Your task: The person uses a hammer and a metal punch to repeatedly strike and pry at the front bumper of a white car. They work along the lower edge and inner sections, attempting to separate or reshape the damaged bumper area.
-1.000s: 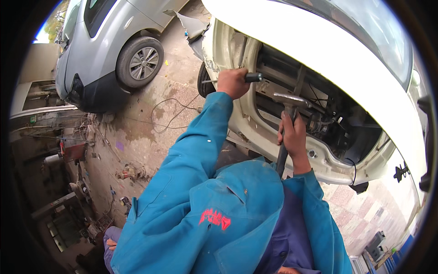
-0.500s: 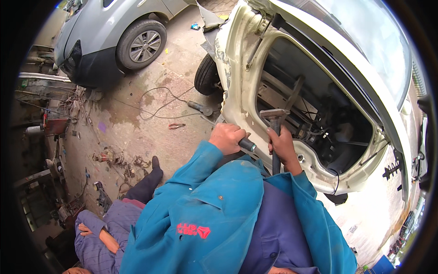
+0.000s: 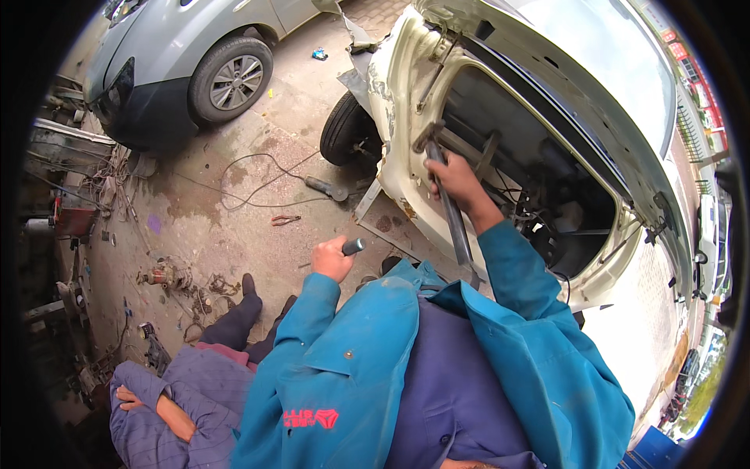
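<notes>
My left hand [image 3: 333, 260] is closed round a screwdriver [image 3: 354, 247]; the dark handle's end sticks out to the right, and a short bit of thin shaft shows to the left. This hand is over the concrete floor, apart from the car. Higher up, my right hand [image 3: 459, 186] grips a hammer [image 3: 451, 215] close below its head. The hammer's long handle slants down toward my jacket, and its head overlaps the cream frame of the car's opening [image 3: 406, 199]; whether they touch, I cannot tell.
An angle grinder [image 3: 326, 188] with a looping cord and pliers [image 3: 286, 220] lie on the floor. Behind stands a silver car [image 3: 168, 66]. At lower left a person with folded arms [image 3: 187, 395] sits near metal parts [image 3: 164, 275]. The raised lid [image 3: 578, 86] overhangs the opening.
My left hand has moved left and down with the screwdriver, away from the car. My right hand has risen with the hammer. The view has shifted slightly.
</notes>
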Motion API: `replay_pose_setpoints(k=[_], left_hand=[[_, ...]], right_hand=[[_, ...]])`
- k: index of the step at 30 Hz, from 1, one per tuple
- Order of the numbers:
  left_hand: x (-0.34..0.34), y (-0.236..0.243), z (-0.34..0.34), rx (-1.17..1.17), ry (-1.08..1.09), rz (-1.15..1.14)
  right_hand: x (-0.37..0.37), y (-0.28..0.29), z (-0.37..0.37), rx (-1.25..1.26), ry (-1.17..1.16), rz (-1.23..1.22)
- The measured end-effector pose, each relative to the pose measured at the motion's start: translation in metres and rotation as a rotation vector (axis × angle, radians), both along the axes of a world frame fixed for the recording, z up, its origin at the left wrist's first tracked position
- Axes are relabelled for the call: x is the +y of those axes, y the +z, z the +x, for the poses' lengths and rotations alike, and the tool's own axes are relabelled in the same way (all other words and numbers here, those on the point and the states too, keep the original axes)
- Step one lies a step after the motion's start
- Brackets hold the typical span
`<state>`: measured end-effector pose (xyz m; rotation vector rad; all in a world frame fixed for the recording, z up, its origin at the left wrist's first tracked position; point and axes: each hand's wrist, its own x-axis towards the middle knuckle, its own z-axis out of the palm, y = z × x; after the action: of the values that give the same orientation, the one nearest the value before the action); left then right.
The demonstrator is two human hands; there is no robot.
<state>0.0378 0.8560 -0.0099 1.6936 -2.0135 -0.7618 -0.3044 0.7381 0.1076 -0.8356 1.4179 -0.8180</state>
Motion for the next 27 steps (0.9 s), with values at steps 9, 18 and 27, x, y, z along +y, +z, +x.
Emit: replay_pose_setpoints(k=[9,18,27], left_hand=[[0.125,-0.032,0.072,-0.023,0.316,0.227],[0.189,-0.039,0.082,0.007,0.398,0.330],[0.142,-0.034,0.064,-0.040,0.240,0.321]], right_hand=[[-0.109,0.000,0.021,-0.041,0.010,-0.053],[-0.070,-0.008,0.027,0.087,0.072,-0.008],[0.029,-0.031,0.012,0.027,0.065,0.108]])
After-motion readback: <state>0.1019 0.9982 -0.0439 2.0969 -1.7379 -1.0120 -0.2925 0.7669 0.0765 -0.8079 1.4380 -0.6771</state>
